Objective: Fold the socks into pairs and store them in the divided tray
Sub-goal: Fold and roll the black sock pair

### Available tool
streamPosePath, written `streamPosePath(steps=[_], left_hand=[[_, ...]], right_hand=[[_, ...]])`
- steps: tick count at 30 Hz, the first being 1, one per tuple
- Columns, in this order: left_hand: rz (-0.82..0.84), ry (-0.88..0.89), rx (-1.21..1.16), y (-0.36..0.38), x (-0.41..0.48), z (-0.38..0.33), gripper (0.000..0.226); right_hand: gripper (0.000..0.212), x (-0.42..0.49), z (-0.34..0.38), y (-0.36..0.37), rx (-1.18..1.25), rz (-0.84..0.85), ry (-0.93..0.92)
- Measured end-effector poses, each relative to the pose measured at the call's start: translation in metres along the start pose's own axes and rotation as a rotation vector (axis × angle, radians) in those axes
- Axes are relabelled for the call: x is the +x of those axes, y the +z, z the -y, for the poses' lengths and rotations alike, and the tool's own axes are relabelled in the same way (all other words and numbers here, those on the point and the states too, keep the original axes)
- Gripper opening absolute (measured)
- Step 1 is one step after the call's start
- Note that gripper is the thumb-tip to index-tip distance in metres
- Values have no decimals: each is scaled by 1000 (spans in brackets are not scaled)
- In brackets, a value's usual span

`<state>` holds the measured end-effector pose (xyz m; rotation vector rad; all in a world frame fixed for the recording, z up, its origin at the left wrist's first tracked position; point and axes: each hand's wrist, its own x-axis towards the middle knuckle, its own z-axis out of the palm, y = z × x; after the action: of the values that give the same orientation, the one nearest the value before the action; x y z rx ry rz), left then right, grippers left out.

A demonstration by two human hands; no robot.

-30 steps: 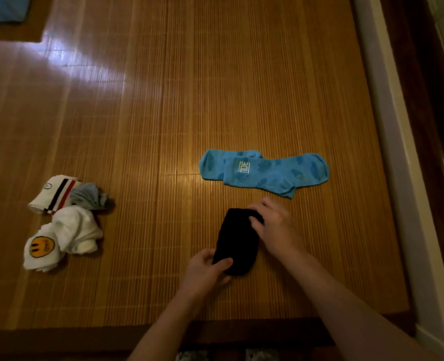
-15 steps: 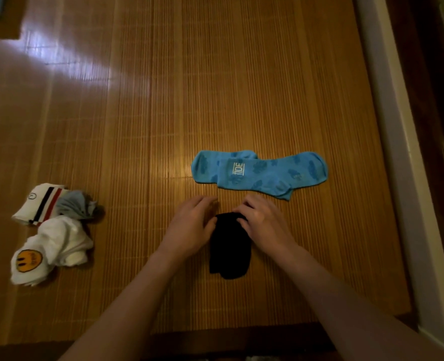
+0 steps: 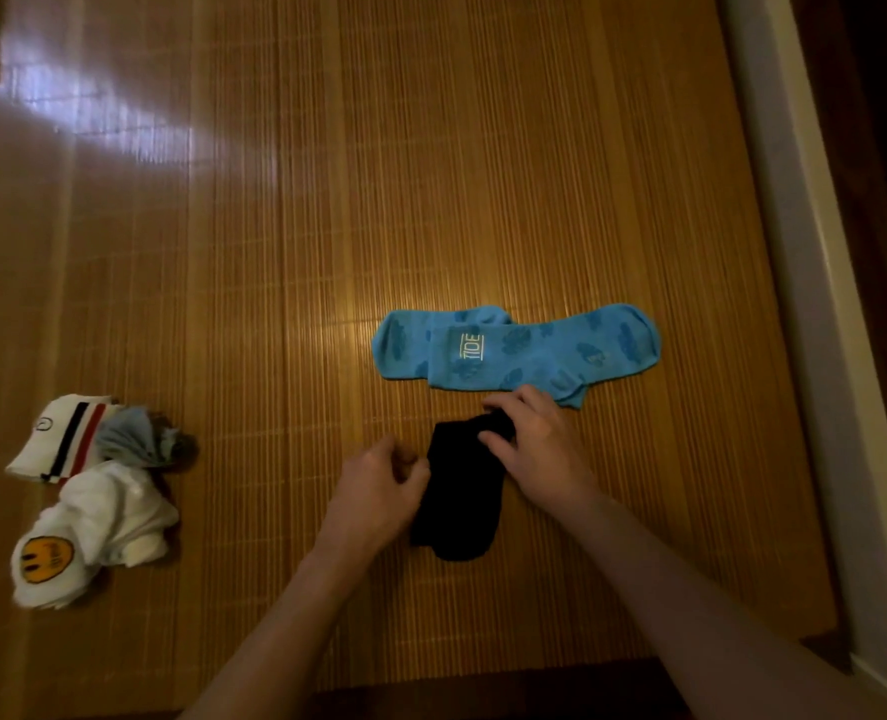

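A black sock (image 3: 459,491) lies on the mat (image 3: 275,226), close to the mat's near edge. It lies flat, with its long side running away from the person. It is so dark that I cannot tell if it is one sock or two.

The right hand (image 3: 534,444) is on the far end of the black sock. Its fingers are bent and its thumb is tucked under them, and they pinch the end of the sock between them. The back of this hand is just beside the blue socks (image 3: 519,353).

The left hand (image 3: 379,491) is at the left side of the black sock, about halfway along. Its fingers are curled in and the tips touch the sock's edge. I cannot tell if they hold the edge or only rest on it. Both arms are bare and reach in from the near side.

The blue socks lie flat just past the black sock, one partly on top of the other. They have darker blue spots and a small white mark.

Far off to the left there is a little heap. A striped sock (image 3: 56,439) is at the back, a grey sock (image 3: 139,441) is bunched beside it, and a white sock (image 3: 93,527) with a yellow smiley face is in front. They touch each other.

A pale ledge (image 3: 794,304) runs along the right side of the mat.
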<state>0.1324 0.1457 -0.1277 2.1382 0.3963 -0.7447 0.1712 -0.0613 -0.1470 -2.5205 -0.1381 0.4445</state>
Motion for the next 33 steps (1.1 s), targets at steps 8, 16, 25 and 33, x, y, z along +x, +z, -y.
streamPosePath(steps=[8, 16, 25, 33], left_hand=[[-83, -82, -11, 27, -48, 11, 5], [-61, -112, -71, 31, -45, 14, 19], [-174, -136, -61, 43, -50, 9, 19], [-98, -90, -190, 45, -54, 13, 9]], right_hand=[[21, -57, 13, 10, 280, 47, 519], [24, -89, 24, 36, 265, 31, 519], [31, -93, 15, 41, 314, 75, 472], [35, -93, 17, 28, 604, 87, 538]])
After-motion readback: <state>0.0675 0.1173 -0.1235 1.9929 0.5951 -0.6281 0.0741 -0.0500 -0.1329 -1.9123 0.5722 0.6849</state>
